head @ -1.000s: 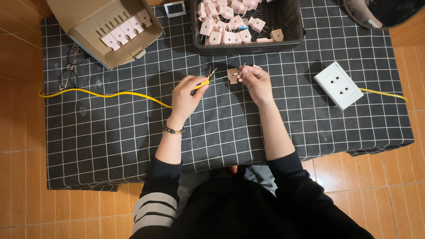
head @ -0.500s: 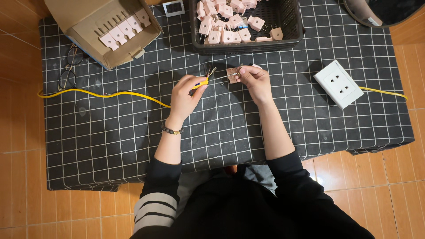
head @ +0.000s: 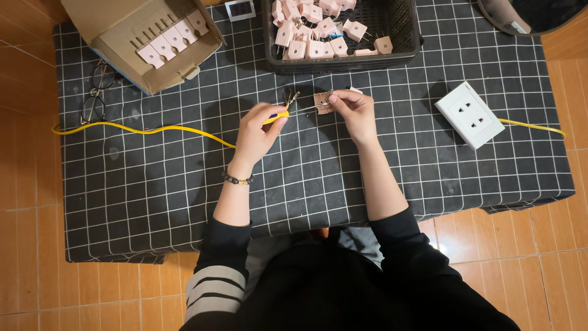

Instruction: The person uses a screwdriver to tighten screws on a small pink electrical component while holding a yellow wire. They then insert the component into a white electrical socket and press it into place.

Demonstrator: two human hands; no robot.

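The left hand (head: 257,132) closes its grip on a yellow-handled screwdriver (head: 288,112), whose long axis runs left to right, tip pointing right into a small pink plug (head: 323,102). The right hand (head: 355,110) pinches that plug above the checked desk (head: 153,196). A black basket (head: 404,43) sits just beyond; open cloth lies nearer the person.

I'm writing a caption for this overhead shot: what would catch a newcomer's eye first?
At the centre, the left hand holds a yellow-handled screwdriver against a small pink plug pinched in the right hand. Behind them sits a black basket heaped with more pink plugs, and a white wall socket lies to the right.
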